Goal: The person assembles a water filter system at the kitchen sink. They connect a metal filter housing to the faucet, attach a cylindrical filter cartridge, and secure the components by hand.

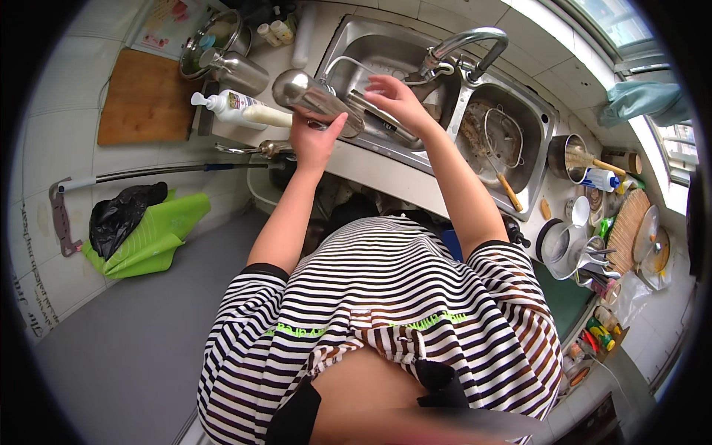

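My left hand (313,141) is wrapped round a shiny stainless steel bottle (302,95) with a rounded end. It is tilted over the front left edge of the sink. To the right, above the left basin, my right hand (397,104) is open, fingers bent and apart, with nothing seen in it. Just below those fingers a metal cylinder (389,124) lies along the front of the left basin (371,52). Whether the fingertips touch it I cannot tell. A white pump bottle (231,109) stands left of my left hand, beside a cream-coloured rounded piece (268,116).
A curved faucet (475,37) rises behind the sink. The right basin holds a strainer (504,137) with a wooden handle. Another steel bottle (239,72) and a wooden board (144,96) are at left. A pot (567,157) and several dishes crowd the right counter.
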The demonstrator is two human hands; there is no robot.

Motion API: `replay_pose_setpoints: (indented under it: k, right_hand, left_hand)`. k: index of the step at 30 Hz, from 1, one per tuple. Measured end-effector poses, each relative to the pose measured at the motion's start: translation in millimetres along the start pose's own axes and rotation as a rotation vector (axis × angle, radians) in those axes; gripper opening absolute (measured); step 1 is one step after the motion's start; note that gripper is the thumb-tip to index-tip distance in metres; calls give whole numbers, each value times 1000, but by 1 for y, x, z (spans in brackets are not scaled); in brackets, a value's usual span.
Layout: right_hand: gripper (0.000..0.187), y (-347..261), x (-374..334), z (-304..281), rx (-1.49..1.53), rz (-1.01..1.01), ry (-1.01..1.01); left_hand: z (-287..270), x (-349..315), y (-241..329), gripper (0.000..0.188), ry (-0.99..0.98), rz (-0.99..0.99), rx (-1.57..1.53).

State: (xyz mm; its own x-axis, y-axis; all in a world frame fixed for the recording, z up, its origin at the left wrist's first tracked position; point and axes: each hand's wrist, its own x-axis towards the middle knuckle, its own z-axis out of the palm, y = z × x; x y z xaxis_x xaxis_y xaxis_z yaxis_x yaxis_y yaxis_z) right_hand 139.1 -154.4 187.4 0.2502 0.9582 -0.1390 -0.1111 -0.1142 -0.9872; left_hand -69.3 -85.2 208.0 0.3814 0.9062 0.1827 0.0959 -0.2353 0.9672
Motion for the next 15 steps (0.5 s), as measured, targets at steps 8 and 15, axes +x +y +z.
replay_pose_setpoints:
  k: [8, 15]
  right_hand:
    - [51, 182, 22, -41, -1134, 687, -4]
    - [57, 221, 12, -48, -1204, 729, 42]
  left_hand:
    - [-16, -1, 20, 49, 14, -28, -16]
    - [-14, 12, 14, 52, -32, 1, -32]
